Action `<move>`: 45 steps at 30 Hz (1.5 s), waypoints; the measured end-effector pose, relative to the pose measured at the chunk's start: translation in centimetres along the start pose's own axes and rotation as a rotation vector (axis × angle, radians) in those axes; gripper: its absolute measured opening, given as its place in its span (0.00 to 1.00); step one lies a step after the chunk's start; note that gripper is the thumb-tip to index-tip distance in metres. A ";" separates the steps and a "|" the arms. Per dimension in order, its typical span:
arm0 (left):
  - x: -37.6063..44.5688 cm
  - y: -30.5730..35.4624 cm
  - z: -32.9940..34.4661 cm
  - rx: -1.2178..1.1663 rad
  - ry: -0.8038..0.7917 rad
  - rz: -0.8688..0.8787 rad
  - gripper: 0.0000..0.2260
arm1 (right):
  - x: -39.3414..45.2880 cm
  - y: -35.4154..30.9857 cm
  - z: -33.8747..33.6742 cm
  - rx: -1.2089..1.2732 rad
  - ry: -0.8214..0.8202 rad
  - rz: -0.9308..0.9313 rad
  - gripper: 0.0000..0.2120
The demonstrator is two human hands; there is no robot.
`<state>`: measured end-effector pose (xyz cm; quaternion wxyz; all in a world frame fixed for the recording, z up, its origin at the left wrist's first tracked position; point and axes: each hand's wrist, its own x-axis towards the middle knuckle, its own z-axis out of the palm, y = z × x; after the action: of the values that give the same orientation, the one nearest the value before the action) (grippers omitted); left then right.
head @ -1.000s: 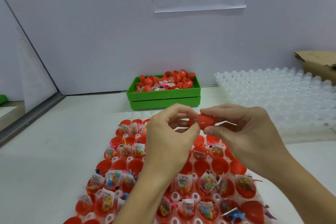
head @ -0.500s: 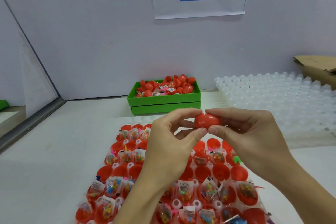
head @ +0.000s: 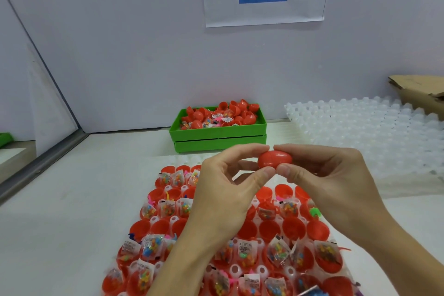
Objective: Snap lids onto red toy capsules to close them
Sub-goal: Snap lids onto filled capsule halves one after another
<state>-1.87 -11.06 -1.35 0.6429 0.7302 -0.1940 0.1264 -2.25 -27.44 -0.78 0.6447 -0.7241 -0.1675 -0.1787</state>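
Both hands, left hand (head: 225, 182) and right hand (head: 322, 175), are pinching a red egg-shaped plastic capsule (head: 274, 158) above the clear tray of open red halves (head: 295, 226), apparently pressing its seam closed; next, setting it aside.

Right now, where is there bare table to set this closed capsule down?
Bare table lies left of the capsule tray, out to the grey wall rail. A narrower strip runs right of it, below the white empty trays. The tray's cups and the green bin are crowded.
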 end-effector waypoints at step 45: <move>0.0 0.5 0.4 0.080 0.123 0.040 0.18 | -0.2 -0.6 0.5 0.012 0.035 0.046 0.18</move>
<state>-2.18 -11.46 -0.93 0.6211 0.7423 -0.1632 0.1914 -2.75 -26.83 -0.40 0.6559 -0.7206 -0.1407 -0.1756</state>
